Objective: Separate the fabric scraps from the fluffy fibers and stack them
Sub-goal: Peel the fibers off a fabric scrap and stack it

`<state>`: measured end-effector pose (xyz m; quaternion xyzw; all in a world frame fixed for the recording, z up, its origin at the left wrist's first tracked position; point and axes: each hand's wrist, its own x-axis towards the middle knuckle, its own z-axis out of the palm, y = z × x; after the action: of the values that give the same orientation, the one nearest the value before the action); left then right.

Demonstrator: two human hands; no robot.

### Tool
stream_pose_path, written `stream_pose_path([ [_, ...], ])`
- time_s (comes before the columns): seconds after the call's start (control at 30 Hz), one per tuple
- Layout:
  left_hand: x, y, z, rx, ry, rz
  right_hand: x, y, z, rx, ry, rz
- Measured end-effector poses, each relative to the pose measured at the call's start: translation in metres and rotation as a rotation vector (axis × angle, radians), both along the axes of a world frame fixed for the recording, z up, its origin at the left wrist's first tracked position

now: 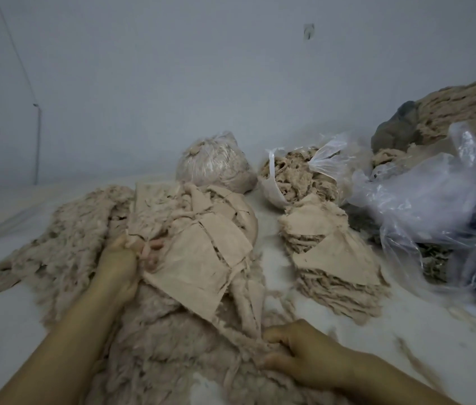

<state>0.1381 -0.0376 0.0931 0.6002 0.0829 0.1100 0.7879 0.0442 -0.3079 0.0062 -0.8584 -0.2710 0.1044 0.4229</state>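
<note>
Hands first: we see our left hand [120, 260] reaching forward into the heap, its fingers curled round the edge of a loose bunch of beige fabric scraps [201, 247], with fingertips showing pink among the cloth. Our right hand [292, 350] lies nearer to us, its fingers bent and pinching a narrow strip of fabric [248, 305] that runs up from that hand toward the scraps. Both hands work in a wide spread of fluffy fibers [169, 355], which fills the space between them and reaches out past the left hand to the left. Beyond the right hand and to its right stands a stack of scraps [336, 264], flat pieces laid one on another, with a second, smaller stack just behind it and touching it. Farther off than the left hand we find a closed clear bag [216, 165] packed with pale fiber, and beside it an open bag [292, 176] holding more tufts. To the far right of the right hand lies crumpled clear plastic [423, 200], and behind it a large mound of fiber [470, 112] with something dark grey at its edge. All of this rests on a white surface [406, 340], dusted with stray fluff.
</note>
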Motion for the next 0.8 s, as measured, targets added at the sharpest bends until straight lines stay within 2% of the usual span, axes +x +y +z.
stream_pose_path([
  [0.07, -0.003, 0.012, -0.014, 0.115, 0.043, 0.067, -0.002, 0.005, 0.003, -0.053, 0.024, -0.022],
  [0.13, -0.005, 0.020, -0.025, 0.212, 0.062, 0.116, 0.002, 0.009, 0.007, -0.081, 0.042, -0.132],
  [0.23, -0.008, 0.026, -0.032, 0.342, 0.088, 0.128, 0.020, 0.018, 0.010, -0.011, 0.016, -0.476],
  [0.3, -0.009, 0.032, -0.035, 0.540, 0.082, 0.177, 0.035, 0.024, 0.016, 0.120, 0.060, -0.638],
  [0.4, -0.013, 0.043, -0.038, 0.955, 0.033, 0.311, 0.051, 0.035, 0.020, 0.272, 0.265, -0.664],
  [0.5, -0.021, 0.040, -0.033, 1.141, 0.013, 0.359, 0.055, 0.045, 0.007, 0.233, 0.142, -0.644],
  [0.57, -0.024, 0.029, -0.028, 1.321, -0.018, 0.389, 0.053, 0.045, 0.000, 0.358, 0.105, -0.641],
  [0.63, -0.027, 0.007, -0.023, 1.529, -0.160, 0.406, 0.051, 0.038, -0.002, 0.497, 0.147, -0.625],
  [0.7, -0.027, -0.021, -0.025, 1.623, -0.502, 0.276, 0.048, 0.028, -0.004, 0.544, 0.150, -0.633],
  [0.73, -0.026, -0.034, -0.029, 1.651, -0.620, 0.110, 0.048, 0.021, -0.005, 0.537, 0.112, -0.657],
  [0.77, -0.025, -0.043, -0.036, 1.730, -0.628, -0.083, 0.046, 0.013, -0.005, 0.531, 0.055, -0.695],
  [0.8, -0.021, -0.046, -0.045, 1.848, -0.540, -0.236, 0.044, 0.004, -0.005, 0.542, -0.007, -0.739],
])
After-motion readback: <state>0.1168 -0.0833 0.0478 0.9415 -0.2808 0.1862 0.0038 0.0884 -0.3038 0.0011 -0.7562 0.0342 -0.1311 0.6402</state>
